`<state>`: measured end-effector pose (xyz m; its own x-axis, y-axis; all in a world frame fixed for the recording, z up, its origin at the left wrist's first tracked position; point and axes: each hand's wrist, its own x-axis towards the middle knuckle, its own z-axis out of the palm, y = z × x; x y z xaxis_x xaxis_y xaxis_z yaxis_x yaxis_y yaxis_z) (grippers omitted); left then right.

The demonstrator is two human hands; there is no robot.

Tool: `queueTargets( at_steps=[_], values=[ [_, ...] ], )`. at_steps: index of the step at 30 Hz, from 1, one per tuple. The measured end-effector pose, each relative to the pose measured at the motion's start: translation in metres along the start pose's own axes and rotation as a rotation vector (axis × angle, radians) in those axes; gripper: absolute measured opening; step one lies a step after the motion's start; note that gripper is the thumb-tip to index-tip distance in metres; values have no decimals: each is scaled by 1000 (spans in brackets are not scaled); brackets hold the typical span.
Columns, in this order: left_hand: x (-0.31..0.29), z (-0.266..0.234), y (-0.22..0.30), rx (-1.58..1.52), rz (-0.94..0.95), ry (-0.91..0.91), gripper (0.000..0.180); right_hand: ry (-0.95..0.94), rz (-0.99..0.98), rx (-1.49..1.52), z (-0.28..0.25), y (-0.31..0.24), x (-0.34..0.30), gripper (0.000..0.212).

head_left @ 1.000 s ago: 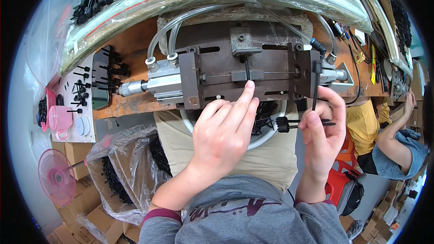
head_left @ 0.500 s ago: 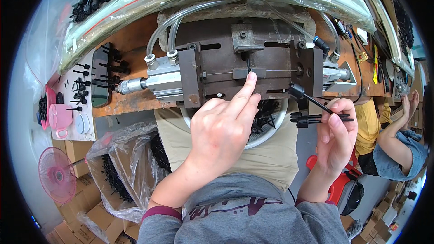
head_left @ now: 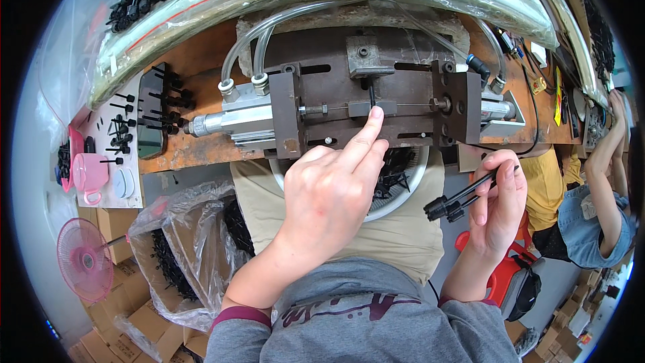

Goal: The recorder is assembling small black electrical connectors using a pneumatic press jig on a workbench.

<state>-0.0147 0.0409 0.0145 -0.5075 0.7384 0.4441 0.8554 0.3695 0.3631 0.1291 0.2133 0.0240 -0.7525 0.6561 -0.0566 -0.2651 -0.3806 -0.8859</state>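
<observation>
At the bench point(head_left: 201, 153), beyond purple shirt lettering point(head_left: 380, 308), right fingers point(head_left: 500, 185) grip black rods point(head_left: 438, 208); left fingers point(head_left: 365, 140) touch another rod point(head_left: 372, 94), grasp unclear.

The held stemmed parts point(head_left: 445, 208) are black. The machine bed point(head_left: 336, 91) is dark brown, its left cylinder point(head_left: 252, 124) silver-grey. The table point(head_left: 208, 153) shows orange-brown with darker patches. The basin point(head_left: 418, 188) has a white rim; the cup point(head_left: 91, 171) and fan point(head_left: 84, 262) are pink. The grey shirt point(head_left: 322, 343) carries maroon cuffs point(head_left: 242, 317) and a maroon print point(head_left: 381, 306) above beige trousers point(head_left: 259, 208). A co-worker's trousers point(head_left: 543, 185) are mustard yellow, their top point(head_left: 579, 242) denim blue.
</observation>
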Motion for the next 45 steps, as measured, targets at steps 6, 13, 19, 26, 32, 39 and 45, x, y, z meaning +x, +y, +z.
queueTargets(
  at_steps=[6,13,19,26,32,39,45],
  values=[
    [-6,-18,12,-572,-17,0,40,97,3,-129,9,7,1,22],
    [-14,-23,16,-667,114,-31,32,-78,170,-56,21,11,3,22],
    [-19,-23,17,-637,109,-62,32,-195,239,1,22,13,6,27],
    [-16,-20,13,-535,49,84,29,-162,154,-47,19,15,6,23],
    [-9,5,-3,-100,99,83,23,-241,113,-32,12,14,4,17],
    [0,5,4,15,14,54,26,-243,109,-102,12,9,2,25],
    [2,4,3,-5,9,44,25,-152,198,-71,11,7,4,20]
  ],
)
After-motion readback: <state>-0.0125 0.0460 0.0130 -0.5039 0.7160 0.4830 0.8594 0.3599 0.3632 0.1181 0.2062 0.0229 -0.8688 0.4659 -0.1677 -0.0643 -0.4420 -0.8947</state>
